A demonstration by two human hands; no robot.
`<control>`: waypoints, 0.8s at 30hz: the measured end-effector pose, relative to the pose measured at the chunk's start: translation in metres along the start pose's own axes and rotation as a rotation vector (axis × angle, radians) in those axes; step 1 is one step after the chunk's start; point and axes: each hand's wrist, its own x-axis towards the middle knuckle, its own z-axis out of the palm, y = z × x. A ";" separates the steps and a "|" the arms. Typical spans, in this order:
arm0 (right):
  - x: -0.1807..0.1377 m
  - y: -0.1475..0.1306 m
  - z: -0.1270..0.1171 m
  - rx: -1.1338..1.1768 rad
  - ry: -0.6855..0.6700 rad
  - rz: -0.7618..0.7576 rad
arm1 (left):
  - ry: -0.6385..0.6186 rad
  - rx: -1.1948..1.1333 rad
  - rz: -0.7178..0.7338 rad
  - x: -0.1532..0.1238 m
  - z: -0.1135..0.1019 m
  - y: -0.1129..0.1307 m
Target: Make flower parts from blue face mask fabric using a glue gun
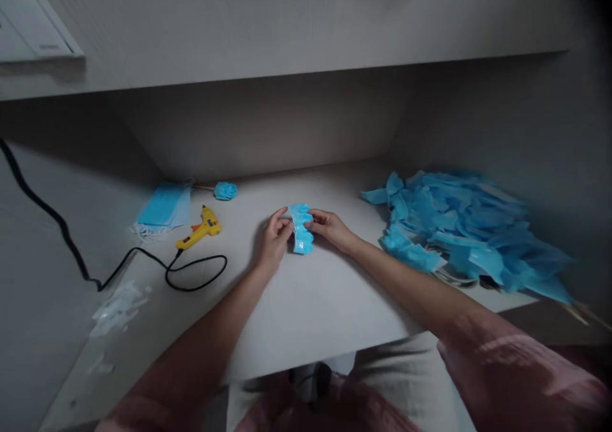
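Between my hands, above the middle of the desk, is a blue strip of face-mask fabric (pixel 301 244) with one scalloped edge on its right side. My left hand (pixel 276 237) pinches the strip's straight left edge between thumb and fingers. From the other side, my right hand (pixel 329 228) closes thumb and fingertips on the scalloped edge. Shiny spots show on the strip's surface. Off to the left lies a yellow hot glue gun (pixel 203 228), its nozzle pointing away from me.
A blue fabric rose (pixel 225 190) on a stick and stacked face masks (pixel 165 206) lie back left. The glue gun's black cord (pixel 224 266) loops nearby. White scraps (pixel 119 308) lie left; a large heap of blue fabric (pixel 459 215) covers the right. A shelf (pixel 287 30) overhangs the desk (pixel 306 317).
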 end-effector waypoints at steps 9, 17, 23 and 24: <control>-0.004 0.000 0.007 0.031 -0.110 -0.026 | 0.033 -0.102 -0.067 0.003 -0.003 -0.002; -0.015 -0.010 0.010 -0.101 -0.042 -0.029 | 0.022 -0.128 -0.130 -0.002 -0.002 0.007; -0.009 -0.004 0.010 0.045 -0.044 -0.007 | -0.008 -0.096 -0.119 0.000 0.001 0.007; -0.008 -0.003 0.010 0.061 -0.044 0.001 | -0.015 -0.092 -0.118 0.000 0.001 0.007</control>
